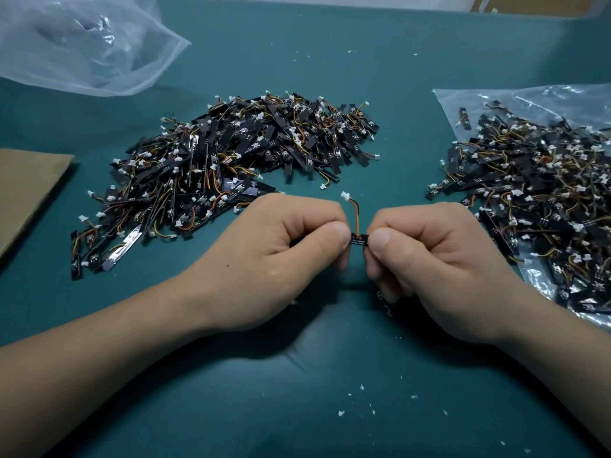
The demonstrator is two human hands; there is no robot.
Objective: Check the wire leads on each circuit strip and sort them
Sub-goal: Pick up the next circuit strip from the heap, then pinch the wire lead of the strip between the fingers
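1. Desk (330,375): teal surface that fills the view and carries every item below.

2. Empty plastic bag (82,41): clear and crumpled, at the far left corner of the desk.

3. Loose pile (231,153): black circuit strips with coloured leads and white plugs, heaped directly on the desk. It runs from the middle toward the left edge.

4. Filled plastic bag (479,100): clear, lying flat at the right edge, its mouth toward the middle of the desk. A second heap of strips (545,200) lies on and in it.

5. Cardboard sheet (26,193): brown and flat, at the left edge, near the loose pile but apart from it.

6. Left hand (274,256): fingers curled, thumb and forefinger pinching the left end of item 8. Its forearm comes in from the near left corner.

7. Right hand (439,259): fingers curled, thumb and forefinger pinching the right end of the same item. It is just beside the left hand.

8. Circuit strip (359,240): black, only a short section showing between the two thumbs. It is held over the middle of the desk, between the two heaps.

9. Wire lead (356,214): striped red, yellow and dark, rising from the strip and bending left.

10. Connector (345,195): white plug at the lead's free end.

11. White flecks (341,413): small scraps scattered toward the near edge and the far side.
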